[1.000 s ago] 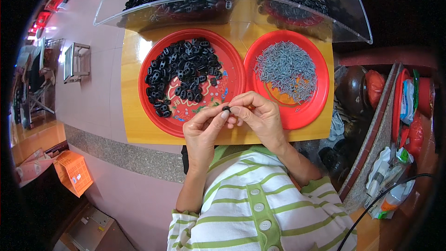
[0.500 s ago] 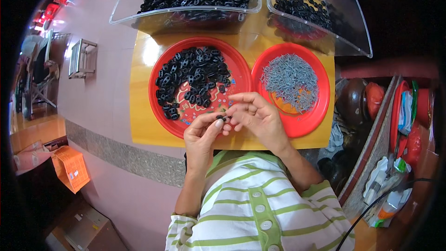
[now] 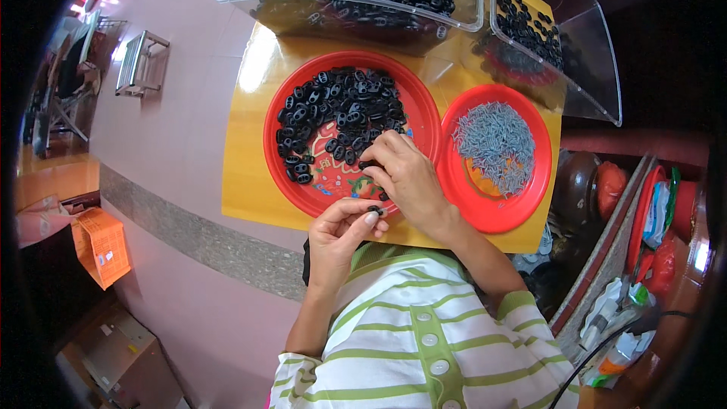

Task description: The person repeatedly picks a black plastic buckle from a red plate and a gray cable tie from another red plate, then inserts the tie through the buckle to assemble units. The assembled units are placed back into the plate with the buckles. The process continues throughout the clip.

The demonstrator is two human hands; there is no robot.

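Observation:
Near the tray's front rim, my left hand (image 3: pixel 338 233) pinches a small black plastic piece (image 3: pixel 375 210) between thumb and fingertips. My right hand (image 3: pixel 414 186) reaches over the red round tray (image 3: pixel 274 179), its thumb and fingers closed on another black oval piece (image 3: pixel 366 164). A heap of black oval plastic pieces with two holes (image 3: pixel 310 110) covers the tray's far and left parts. To the right, a smaller red plate (image 3: pixel 530 208) bears a pile of thin grey pieces (image 3: pixel 496 144), too small to tell whether springs or screws.
Behind the trays stands a clear bin (image 3: pixel 356 19) full of black pieces. A second clear bin (image 3: pixel 587 83) with fewer pieces is at the far right. All rest on a yellow tabletop (image 3: pixel 246 159). A metal stool (image 3: pixel 140 64) stands on the floor at left.
My right hand has left my left hand's fingertips and moved onto the black pieces in the tray, closing on one. My left hand still holds its piece. The view has shifted slightly.

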